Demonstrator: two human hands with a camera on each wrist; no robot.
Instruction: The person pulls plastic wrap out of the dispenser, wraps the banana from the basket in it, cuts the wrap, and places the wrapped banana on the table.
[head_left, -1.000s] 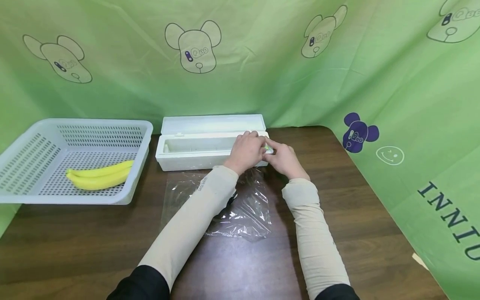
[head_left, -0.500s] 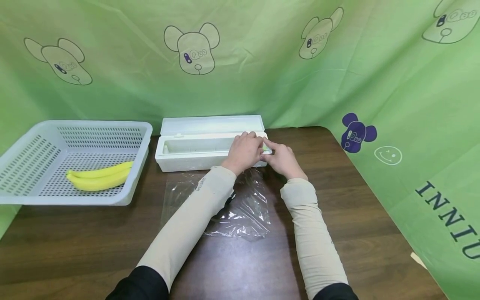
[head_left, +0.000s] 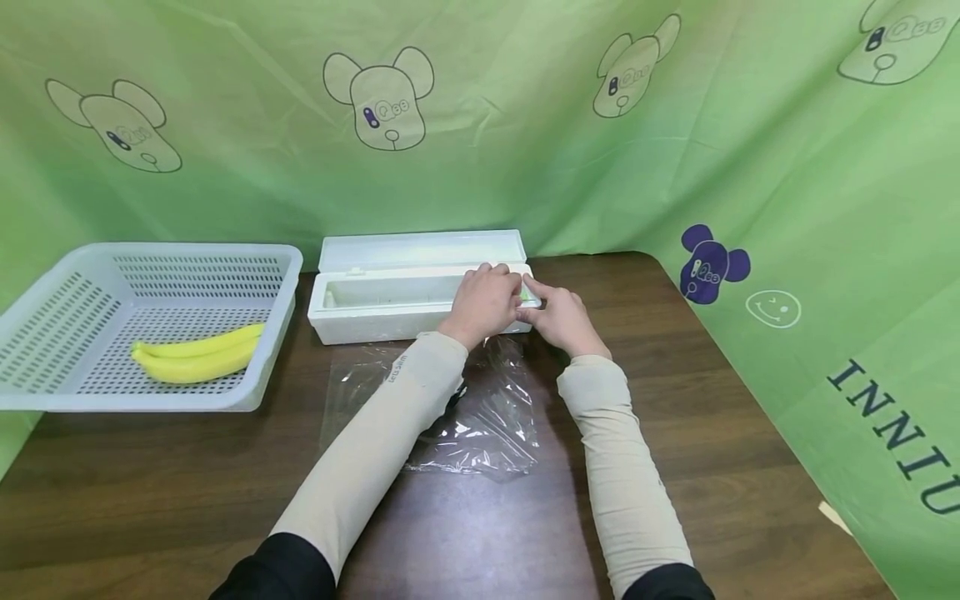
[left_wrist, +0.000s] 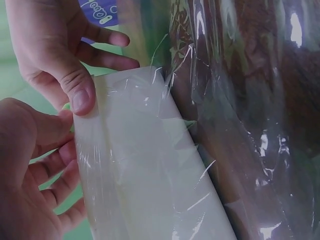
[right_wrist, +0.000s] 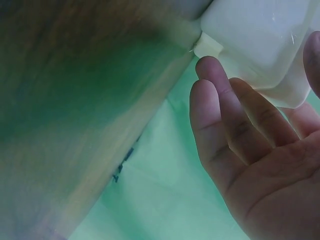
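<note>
A long white cling film box stands at the back of the table with its lid raised behind it. Clear plastic film spreads from its front over the tabletop. My left hand lies over the box's right part, its thumb and finger pinching near a small green piece at the edge. With its thumb on the film-covered front, my right hand holds the box's right end. In the right wrist view, the right fingers reach along the outside of that end.
To the left, a pale blue perforated basket holds yellow bananas. Brown wooden table runs beneath everything. Behind and to the right hangs a green printed cloth.
Both hands stay at the box's right end, with hardly any movement. The whole head view shifts slightly; basket, bananas and film keep their places.
</note>
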